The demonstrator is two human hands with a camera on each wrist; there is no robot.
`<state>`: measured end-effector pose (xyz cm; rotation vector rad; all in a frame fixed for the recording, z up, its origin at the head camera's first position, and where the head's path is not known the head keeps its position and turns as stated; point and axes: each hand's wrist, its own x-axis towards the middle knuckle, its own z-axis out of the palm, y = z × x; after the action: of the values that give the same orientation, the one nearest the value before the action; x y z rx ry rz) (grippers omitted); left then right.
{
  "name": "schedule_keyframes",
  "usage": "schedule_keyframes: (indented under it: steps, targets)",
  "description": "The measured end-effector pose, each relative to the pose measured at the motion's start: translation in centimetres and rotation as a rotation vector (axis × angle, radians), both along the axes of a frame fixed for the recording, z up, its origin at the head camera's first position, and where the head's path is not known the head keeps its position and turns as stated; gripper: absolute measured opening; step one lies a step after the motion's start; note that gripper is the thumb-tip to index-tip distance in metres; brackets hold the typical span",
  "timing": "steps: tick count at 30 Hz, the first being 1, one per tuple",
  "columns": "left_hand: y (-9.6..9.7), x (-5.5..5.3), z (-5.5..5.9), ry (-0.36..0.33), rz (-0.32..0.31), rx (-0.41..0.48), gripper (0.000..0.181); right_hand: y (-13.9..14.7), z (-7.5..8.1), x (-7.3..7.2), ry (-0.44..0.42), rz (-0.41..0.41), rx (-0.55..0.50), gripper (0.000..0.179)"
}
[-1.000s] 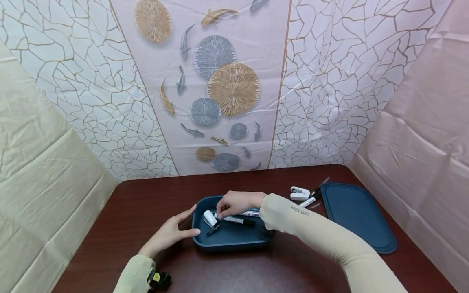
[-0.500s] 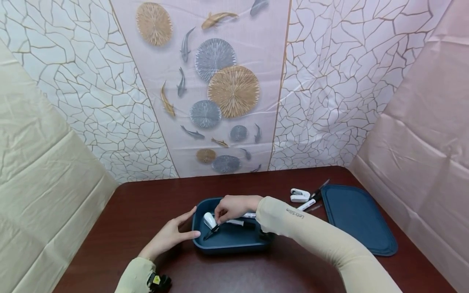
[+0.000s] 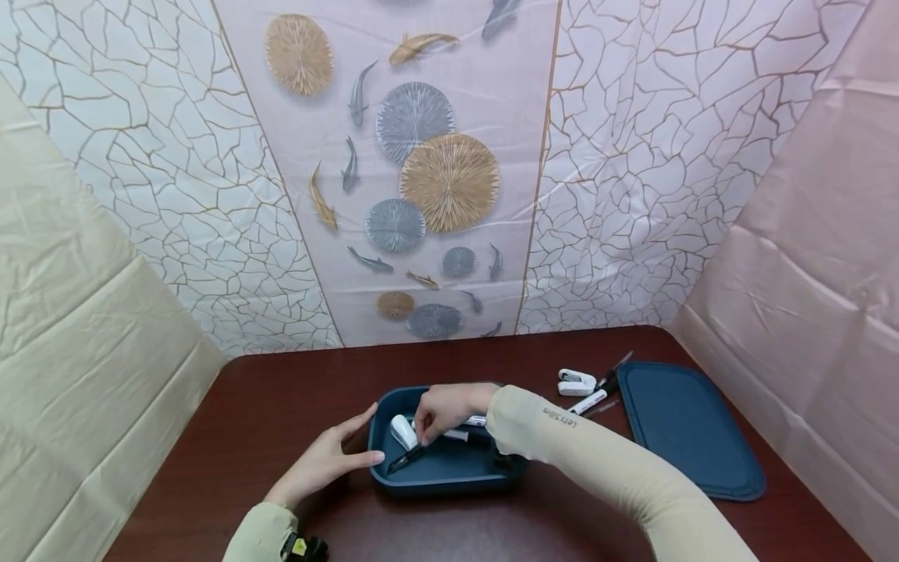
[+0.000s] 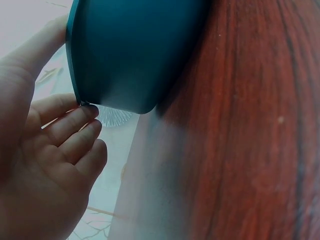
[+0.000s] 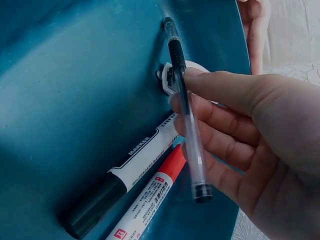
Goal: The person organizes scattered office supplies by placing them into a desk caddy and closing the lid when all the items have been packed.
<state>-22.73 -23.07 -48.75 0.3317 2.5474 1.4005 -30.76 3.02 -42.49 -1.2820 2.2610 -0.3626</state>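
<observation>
My left hand (image 3: 319, 460) holds the left end of a dark blue open box (image 3: 442, 488), thumb over the near part of the rim and fingers at the far part. Inside the box, my right hand (image 3: 449, 410) pinches a clear-barrelled pen with a black grip (image 5: 192, 135) between thumb and fingers. The pen slants toward the near left corner, its end at the box floor. Beside it lies a small white rounded object (image 3: 403, 432), partly hidden by the fingers. A black-capped whiteboard marker (image 5: 145, 155) and a marker with a red band (image 5: 150, 205) lie under the right hand.
Right of the box, a flat dark blue lid (image 3: 691, 429) lies on the reddish-brown table (image 3: 281, 406). Near its left edge are a white stapler-like object (image 3: 577, 383), a white marker (image 3: 588, 403) and a thin dark pen (image 3: 621, 363). Patterned cloth hangs behind.
My right hand has lowered the pen, whose end has shifted slightly left toward the box's near left corner. The left hand stays on the rim. The head view has tilted up a little.
</observation>
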Motion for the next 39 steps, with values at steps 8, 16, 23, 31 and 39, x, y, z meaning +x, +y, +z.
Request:
schedule_keyframes:
  steps: [8,16,23,31,39]
  targets:
    - [0.0,0.1,0.0,-0.008,-0.002,-0.004,0.08,0.0,-0.4,-0.1,-0.009,-0.002,0.031,0.01]
    - [0.2,0.0,0.0,0.015,-0.016,-0.007,0.079,0.1,-0.3,-0.1,-0.051,-0.011,0.064,0.013]
    - [0.3,-0.2,-0.1,0.021,-0.024,0.0,0.08,0.3,-0.3,0.0,-0.069,-0.008,0.077,0.013]
    - [0.2,-0.1,0.1,0.02,-0.018,-0.003,0.081,0.2,-0.8,-0.3,-0.067,-0.014,0.072,0.013]
    - [-0.1,-0.2,0.0,0.015,-0.016,-0.012,0.081,0.0,-1.2,-0.3,-0.087,-0.027,0.076,0.013]
